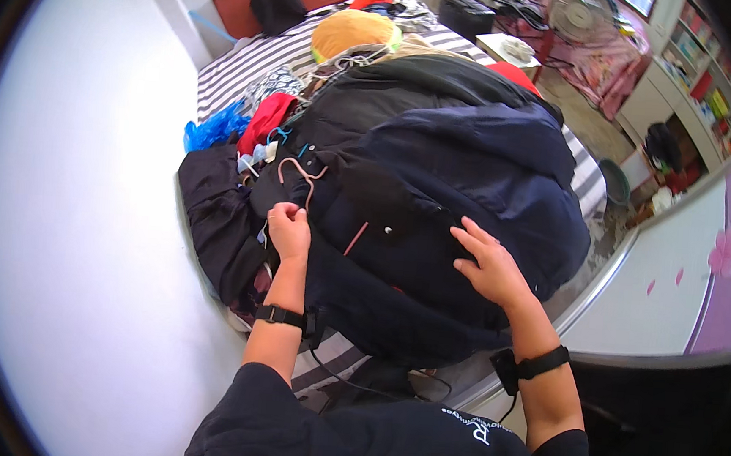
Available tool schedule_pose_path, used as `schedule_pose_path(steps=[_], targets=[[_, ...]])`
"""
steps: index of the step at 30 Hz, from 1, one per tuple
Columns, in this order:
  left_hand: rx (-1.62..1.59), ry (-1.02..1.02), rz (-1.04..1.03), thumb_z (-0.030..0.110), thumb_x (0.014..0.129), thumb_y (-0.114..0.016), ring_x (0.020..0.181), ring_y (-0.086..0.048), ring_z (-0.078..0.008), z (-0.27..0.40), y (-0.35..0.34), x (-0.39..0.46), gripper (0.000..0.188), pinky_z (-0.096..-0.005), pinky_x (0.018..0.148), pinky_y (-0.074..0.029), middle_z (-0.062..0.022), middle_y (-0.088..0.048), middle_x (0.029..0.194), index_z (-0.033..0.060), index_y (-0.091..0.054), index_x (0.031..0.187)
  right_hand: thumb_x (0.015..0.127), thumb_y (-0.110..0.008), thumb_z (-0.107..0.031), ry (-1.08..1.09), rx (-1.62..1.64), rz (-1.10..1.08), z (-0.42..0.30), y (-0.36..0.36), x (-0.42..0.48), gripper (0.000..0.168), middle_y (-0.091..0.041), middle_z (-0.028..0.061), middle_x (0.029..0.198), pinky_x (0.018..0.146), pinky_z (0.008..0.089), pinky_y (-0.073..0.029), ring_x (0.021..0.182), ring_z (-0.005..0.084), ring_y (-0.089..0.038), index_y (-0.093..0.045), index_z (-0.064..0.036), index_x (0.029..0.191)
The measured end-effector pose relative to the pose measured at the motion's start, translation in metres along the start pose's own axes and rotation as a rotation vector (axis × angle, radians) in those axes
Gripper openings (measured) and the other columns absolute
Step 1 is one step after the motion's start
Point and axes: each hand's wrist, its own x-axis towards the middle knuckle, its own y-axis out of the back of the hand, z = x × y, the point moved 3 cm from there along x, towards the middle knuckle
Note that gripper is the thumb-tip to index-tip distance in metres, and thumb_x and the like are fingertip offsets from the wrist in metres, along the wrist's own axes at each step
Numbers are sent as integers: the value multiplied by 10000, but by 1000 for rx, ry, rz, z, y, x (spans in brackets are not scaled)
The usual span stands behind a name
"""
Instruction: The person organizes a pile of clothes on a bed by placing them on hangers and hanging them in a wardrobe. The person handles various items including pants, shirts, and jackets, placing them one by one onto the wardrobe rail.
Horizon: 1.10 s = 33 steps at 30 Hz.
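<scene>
A dark garment (400, 281) lies spread over a big heap of dark clothes on the bed. A pink clothes hanger (310, 180) is partly inside it; its hook points away from me at the left, and a short stretch of its bar shows further right. My left hand (289, 229) has its fingers pinched at the garment's edge beside the hanger; whether they hold cloth or hanger is hidden. My right hand (487, 262) is at the garment's right part with fingers spread, holding nothing. A navy garment (472, 159) lies beyond it.
A white wall borders the bed at left. A blue plastic bag (217, 127), a red cloth (268, 119) and an orange cushion (353, 35) lie around the heap on the striped sheet (235, 85). At right stand a bucket (615, 180) and a cabinet with shelves (673, 103).
</scene>
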Motion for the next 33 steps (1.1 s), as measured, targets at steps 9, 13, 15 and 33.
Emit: schedule_pose_path(steps=[9, 13, 15, 33], targets=[[-722, 921, -704, 306, 767, -708, 883, -582, -180, -89, -11, -26, 469, -285, 782, -454, -91, -615, 969, -36, -570, 1057, 756, -593, -17, 9, 67, -199, 50, -72, 74, 744, -186, 221, 1448, 1078, 363, -249, 1339, 345, -205, -221, -70, 1398], [-831, 728, -642, 252, 771, -711, 912, -589, -182, -45, -2, -28, 414, -269, 794, -462, -75, -623, 992, -45, -587, 1032, 794, -559, -18, -77, 220, -239, 55, -71, 83, 704, -156, 159, 1478, 1091, 324, -202, 1363, 277, -178, -227, -98, 1410], [-844, 605, -526, 135, 751, -718, 817, -596, -158, -14, 8, -26, 282, -270, 746, -471, -66, -640, 902, -32, -624, 957, 843, -522, -66, -85, 298, -224, 54, -62, 85, 640, -170, 144, 1480, 1091, 312, -191, 1364, 257, -183, -224, -76, 1409], [-399, -565, -748, 33, 535, -615, 620, -545, -350, 138, 28, -109, 202, -425, 526, -432, -144, -504, 632, 28, -469, 675, 882, -530, -109, -293, 857, -34, 119, -69, 80, 477, -432, 103, 1334, 1009, 289, -311, 1201, 190, -416, -394, -45, 1335]])
